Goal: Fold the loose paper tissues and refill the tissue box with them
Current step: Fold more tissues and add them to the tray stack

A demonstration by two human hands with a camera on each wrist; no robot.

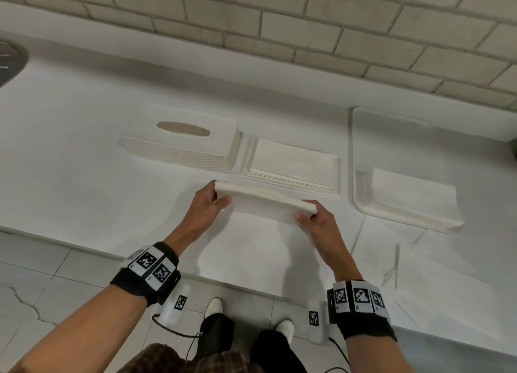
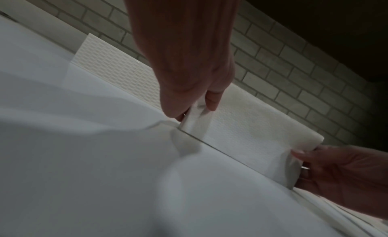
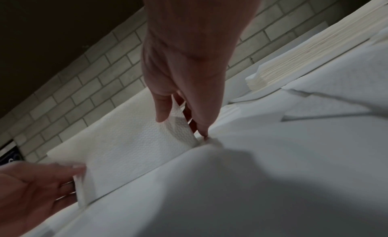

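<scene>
Both hands hold one white folded tissue (image 1: 263, 205) by its ends, just above the white counter (image 1: 84, 163). My left hand (image 1: 221, 193) pinches the left end between thumb and fingers, and my right hand (image 1: 307, 213) pinches the right end. In the left wrist view the tissue (image 2: 252, 129) stands on edge, its lower edge at the counter. The right wrist view shows the same tissue (image 3: 130, 147). Behind it sit the woven white tissue box cover (image 1: 181, 142) with an oval slot and the box base (image 1: 337, 177) holding a stack of folded tissues (image 1: 293, 163).
A white tray (image 1: 358, 154) at the right carries a pile of loose tissues (image 1: 414, 202). A pale brick wall (image 1: 279, 23) backs the counter. A round metal object (image 1: 11, 59) shows at the far left edge. The counter's front edge runs just below my wrists.
</scene>
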